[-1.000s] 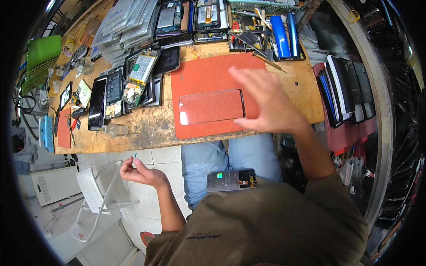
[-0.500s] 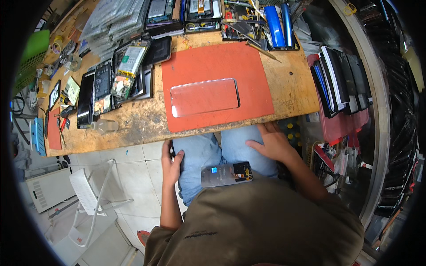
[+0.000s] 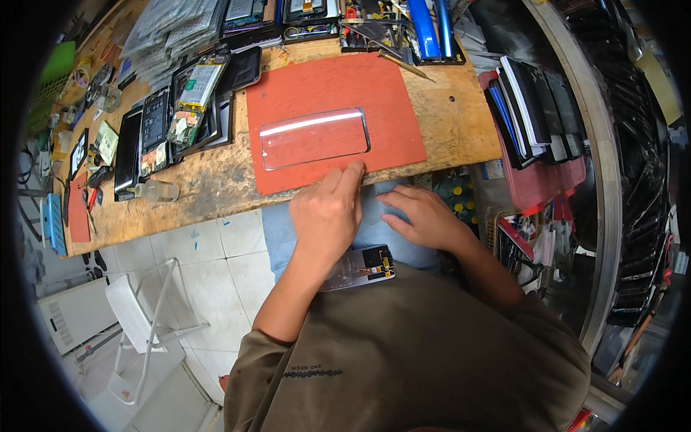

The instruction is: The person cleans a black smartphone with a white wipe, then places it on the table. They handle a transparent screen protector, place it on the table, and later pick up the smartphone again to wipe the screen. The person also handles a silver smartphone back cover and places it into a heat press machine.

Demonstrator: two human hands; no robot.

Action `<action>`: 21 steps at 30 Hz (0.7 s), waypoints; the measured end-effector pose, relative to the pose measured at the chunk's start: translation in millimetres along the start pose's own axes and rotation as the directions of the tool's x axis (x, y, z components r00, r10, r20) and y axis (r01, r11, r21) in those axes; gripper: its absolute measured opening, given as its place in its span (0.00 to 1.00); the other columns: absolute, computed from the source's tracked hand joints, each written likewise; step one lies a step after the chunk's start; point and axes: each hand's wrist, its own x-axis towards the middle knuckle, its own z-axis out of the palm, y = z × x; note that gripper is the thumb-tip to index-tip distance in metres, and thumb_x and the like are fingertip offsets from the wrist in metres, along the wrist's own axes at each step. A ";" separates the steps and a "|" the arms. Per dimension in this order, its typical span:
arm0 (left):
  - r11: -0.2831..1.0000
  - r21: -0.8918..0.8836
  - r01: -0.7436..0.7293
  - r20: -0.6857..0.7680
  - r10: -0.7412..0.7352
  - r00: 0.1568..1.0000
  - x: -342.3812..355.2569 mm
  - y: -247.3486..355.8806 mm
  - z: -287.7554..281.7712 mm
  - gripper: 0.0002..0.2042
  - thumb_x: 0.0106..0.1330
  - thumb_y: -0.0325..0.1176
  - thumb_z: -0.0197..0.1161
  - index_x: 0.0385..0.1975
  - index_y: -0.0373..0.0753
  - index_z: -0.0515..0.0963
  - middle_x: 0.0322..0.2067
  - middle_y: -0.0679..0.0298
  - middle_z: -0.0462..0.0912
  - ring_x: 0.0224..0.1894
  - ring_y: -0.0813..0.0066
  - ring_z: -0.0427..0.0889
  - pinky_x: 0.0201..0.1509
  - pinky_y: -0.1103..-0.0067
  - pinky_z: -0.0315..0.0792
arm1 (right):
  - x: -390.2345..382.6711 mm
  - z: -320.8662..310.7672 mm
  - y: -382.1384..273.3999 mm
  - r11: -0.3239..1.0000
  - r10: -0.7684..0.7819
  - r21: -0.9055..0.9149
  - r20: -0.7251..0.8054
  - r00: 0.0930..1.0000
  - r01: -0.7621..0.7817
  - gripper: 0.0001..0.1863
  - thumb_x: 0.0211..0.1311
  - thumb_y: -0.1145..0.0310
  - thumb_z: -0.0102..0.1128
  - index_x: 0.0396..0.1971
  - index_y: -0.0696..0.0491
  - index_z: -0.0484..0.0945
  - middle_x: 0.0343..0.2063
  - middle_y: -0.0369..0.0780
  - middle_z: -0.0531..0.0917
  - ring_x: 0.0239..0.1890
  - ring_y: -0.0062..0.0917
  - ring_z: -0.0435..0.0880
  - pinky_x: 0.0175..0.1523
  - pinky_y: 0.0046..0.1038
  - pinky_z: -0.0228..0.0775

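Note:
My left hand (image 3: 327, 212) is at the front edge of the bench. Its fingers are curled and pressed together, with the fingertips touching the near edge of the orange-red mat (image 3: 331, 83); whatever they may hold is hidden. On the mat, just beyond those fingertips, lies a clear phone-shaped glass panel (image 3: 309, 140) with a thin dark rim. Over my right thigh, slightly below the bench edge, my right hand (image 3: 425, 219) is open with fingers apart and nothing in it. A phone screen assembly (image 3: 360, 266) rests on my lap, partly covered by my left forearm.
Opened phones (image 3: 165, 119) are piled left of the mat, near a small clear bottle (image 3: 157, 191). Plastic sleeves (image 3: 169, 32) and a tray of tools (image 3: 367, 32) stand farther back. Folders (image 3: 525, 108) hang at right; a white folding chair (image 3: 137, 309) stands at lower left.
My left hand has left my thigh and moved up and right to the mat's near edge. The right hand has shifted inward across my thigh. The whole view has tilted slightly.

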 end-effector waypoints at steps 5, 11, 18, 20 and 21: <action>0.995 0.096 -0.002 -0.019 0.004 1.000 6.1 2.2 9.5 0.15 0.61 0.24 0.73 0.47 0.45 0.89 0.23 0.63 0.81 0.21 0.62 0.81 0.26 0.68 0.73 | -18.4 -10.3 9.4 0.982 0.090 0.170 -0.063 0.994 -0.079 0.17 0.68 0.69 0.71 0.54 0.59 0.84 0.43 0.48 0.87 0.45 0.41 0.89 0.51 0.39 0.81; 0.998 0.066 0.008 -0.061 -0.004 0.998 9.9 0.5 15.6 0.11 0.64 0.26 0.72 0.45 0.44 0.89 0.28 0.62 0.86 0.25 0.60 0.86 0.27 0.68 0.76 | -15.2 -18.8 9.0 0.979 0.068 0.203 -0.168 0.984 -0.033 0.11 0.66 0.73 0.70 0.47 0.59 0.85 0.41 0.47 0.86 0.43 0.43 0.88 0.50 0.39 0.80; 0.840 -0.531 0.111 -0.127 -0.208 0.970 -30.4 -32.1 -32.4 0.09 0.78 0.31 0.62 0.42 0.33 0.85 0.28 0.64 0.82 0.27 0.78 0.79 0.28 0.77 0.69 | -21.5 -22.7 -5.1 0.954 -0.074 0.294 0.069 0.995 0.050 0.19 0.60 0.65 0.76 0.48 0.58 0.86 0.44 0.46 0.85 0.51 0.43 0.85 0.57 0.42 0.76; 0.726 -0.679 0.113 -0.189 -0.321 0.928 -54.2 -50.9 -48.2 0.11 0.81 0.33 0.56 0.43 0.32 0.81 0.26 0.68 0.74 0.26 0.82 0.70 0.28 0.82 0.62 | -19.1 -10.7 -13.6 0.964 -0.168 0.242 0.226 0.960 0.111 0.27 0.59 0.61 0.77 0.56 0.58 0.83 0.50 0.46 0.85 0.56 0.43 0.84 0.63 0.42 0.73; 0.623 -0.774 0.113 -0.210 -0.421 0.882 -66.0 -60.8 -51.8 0.12 0.82 0.35 0.55 0.42 0.32 0.79 0.26 0.69 0.71 0.25 0.83 0.66 0.27 0.83 0.59 | -16.7 -2.9 -18.1 0.956 -0.240 0.230 0.257 0.936 0.182 0.31 0.59 0.58 0.78 0.60 0.58 0.82 0.53 0.46 0.85 0.59 0.42 0.83 0.66 0.41 0.71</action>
